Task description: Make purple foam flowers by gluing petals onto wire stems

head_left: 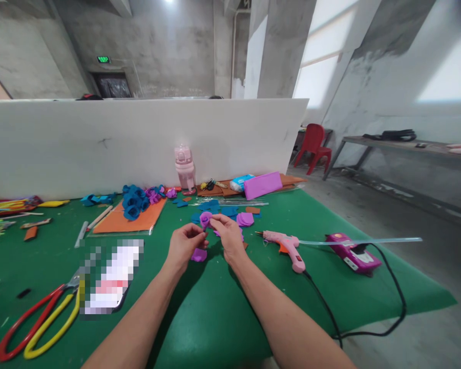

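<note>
A small purple paper flower (pixel 205 219) is held up over the middle of the green table. My left hand (pixel 185 245) pinches it from below, where a short dark stem shows at the fingertips. Thumb and fingers of my right hand (pixel 228 236) close on the right edge of its petals. Loose purple petals (pixel 245 219) lie just beyond my right hand, and another purple petal (pixel 198 254) rests beneath my left. Blue paper petals (pixel 209 206) are scattered behind the flower. To the right lies a pink hot glue gun (pixel 286 245) with a clear glue stick in its back.
A purple power strip (pixel 353 253) with a black cable sits at right. Red-and-yellow scissors (pixel 48 312) and a blurred phone (pixel 113 279) lie at left. Blue paper flowers (pixel 134 201) rest on orange paper (pixel 126 219). A pink bottle (pixel 185 169) stands before a white partition (pixel 138 138).
</note>
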The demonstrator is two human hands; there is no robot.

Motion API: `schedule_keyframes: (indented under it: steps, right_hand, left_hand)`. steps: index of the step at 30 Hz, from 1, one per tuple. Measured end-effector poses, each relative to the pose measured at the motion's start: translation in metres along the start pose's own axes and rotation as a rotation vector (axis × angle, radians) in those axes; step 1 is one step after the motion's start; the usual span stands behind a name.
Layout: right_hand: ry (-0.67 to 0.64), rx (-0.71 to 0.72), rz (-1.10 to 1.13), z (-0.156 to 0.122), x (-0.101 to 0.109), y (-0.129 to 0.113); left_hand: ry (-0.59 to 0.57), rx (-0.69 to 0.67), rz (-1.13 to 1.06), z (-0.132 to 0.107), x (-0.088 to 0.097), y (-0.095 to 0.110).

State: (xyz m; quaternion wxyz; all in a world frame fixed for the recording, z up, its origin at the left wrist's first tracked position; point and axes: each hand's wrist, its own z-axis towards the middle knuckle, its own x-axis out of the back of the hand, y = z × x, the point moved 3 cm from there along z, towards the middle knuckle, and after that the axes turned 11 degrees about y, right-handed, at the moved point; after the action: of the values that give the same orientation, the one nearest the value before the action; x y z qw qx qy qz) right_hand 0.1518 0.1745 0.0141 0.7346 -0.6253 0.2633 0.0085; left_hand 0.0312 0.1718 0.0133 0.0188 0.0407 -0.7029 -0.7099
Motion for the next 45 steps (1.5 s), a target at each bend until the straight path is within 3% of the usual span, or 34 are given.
schedule_keyframes:
  steps: [11, 18, 28, 40, 45]
  right_hand:
    - [-0.082, -0.009, 0.010, -0.005, -0.003, -0.005]
    - [-0.019, -0.078, 0.011, -0.001, -0.001, 0.001]
    - [-0.004, 0.064, -0.084, 0.002, 0.002, 0.007]
    - [-0.004, 0.045, -0.056, 0.000, 0.001, 0.006]
    - [-0.066, 0.026, -0.022, -0.001, 0.000, 0.005]
  left_hand:
    - [-0.010, -0.010, -0.006, -0.001, 0.000, 0.001]
    - [0.014, -0.002, 0.002, -0.001, 0.001, 0.003]
    - [0.030, 0.003, -0.009, -0.001, 0.001, 0.004]
    - [0.032, -0.003, -0.018, 0.001, 0.003, 0.000]
    - [0.036, -0.002, -0.011, 0.001, 0.003, 0.002]
